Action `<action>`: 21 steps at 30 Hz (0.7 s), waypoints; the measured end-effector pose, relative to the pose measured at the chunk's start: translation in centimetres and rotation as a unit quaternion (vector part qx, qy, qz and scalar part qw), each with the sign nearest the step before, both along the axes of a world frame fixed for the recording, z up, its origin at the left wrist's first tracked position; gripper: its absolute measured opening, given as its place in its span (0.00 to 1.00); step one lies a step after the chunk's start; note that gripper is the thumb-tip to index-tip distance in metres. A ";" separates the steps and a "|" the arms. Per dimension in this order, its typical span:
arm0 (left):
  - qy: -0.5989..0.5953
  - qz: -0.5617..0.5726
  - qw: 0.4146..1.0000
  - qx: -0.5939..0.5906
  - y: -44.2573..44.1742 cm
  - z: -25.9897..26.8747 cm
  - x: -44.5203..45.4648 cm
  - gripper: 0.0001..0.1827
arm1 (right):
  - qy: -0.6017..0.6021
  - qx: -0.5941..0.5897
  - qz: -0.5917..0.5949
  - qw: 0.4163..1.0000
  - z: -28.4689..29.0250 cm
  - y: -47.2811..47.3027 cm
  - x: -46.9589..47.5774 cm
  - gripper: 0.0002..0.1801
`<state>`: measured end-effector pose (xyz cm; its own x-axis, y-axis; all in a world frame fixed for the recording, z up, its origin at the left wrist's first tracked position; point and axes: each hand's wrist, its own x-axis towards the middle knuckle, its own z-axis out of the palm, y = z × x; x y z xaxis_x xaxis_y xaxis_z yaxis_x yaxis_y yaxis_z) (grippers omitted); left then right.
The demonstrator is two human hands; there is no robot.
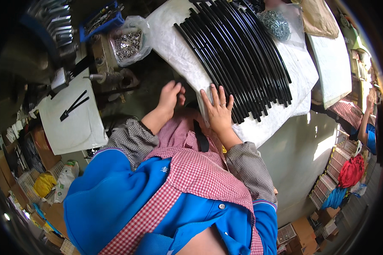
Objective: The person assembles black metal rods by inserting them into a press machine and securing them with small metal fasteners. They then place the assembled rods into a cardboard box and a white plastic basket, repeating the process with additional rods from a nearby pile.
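Observation:
My right hand [219, 110] lies spread on the pale sheet-covered table [191, 63], its fingertips by the near ends of a row of black tubes [239, 57]; nothing is gripped in it. Left of it, my left hand [171, 96] is raised off the table edge, blurred, with its fingers partly curled; whether something small is between them cannot be told. Beyond it stands a plastic-lined container of small metal parts [127, 44]. At the far right of the tubes lies a clear bag of screws [275, 25]. Two joined black strips [73, 106] rest on a white board [71, 127] at the left.
A metal machine part with a protruding shaft [97, 77] stands at the left, near a blue tray [103, 20] of parts. A brown sack [320, 19] lies at the far right. Another person's arm [366, 118] shows at the right rim, above stacked crates [325, 188].

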<state>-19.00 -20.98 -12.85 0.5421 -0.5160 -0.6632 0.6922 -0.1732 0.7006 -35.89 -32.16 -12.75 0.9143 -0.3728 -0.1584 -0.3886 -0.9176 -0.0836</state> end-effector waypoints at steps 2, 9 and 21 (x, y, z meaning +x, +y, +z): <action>0.163 0.088 0.982 0.045 1.6 -2.1 -2.0 0.08 | 0.003 -0.038 0.013 0.999 -0.6 0.1 -0.7 0.38; 0.293 0.268 0.915 -0.071 -3.7 -6.2 -1.5 0.14 | -0.003 -0.141 0.035 0.989 -2.3 0.1 -0.5 0.33; 0.140 0.129 0.981 -0.046 -1.2 -4.5 -1.8 0.14 | -0.016 -0.117 0.038 0.992 -0.8 -0.6 0.3 0.38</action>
<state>-20.83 -22.19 -17.39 0.4658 -0.4499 -0.7620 0.8723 0.0889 0.4808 -35.61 -32.75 -13.54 0.9445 -0.3254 -0.0453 -0.3179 -0.9400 0.1240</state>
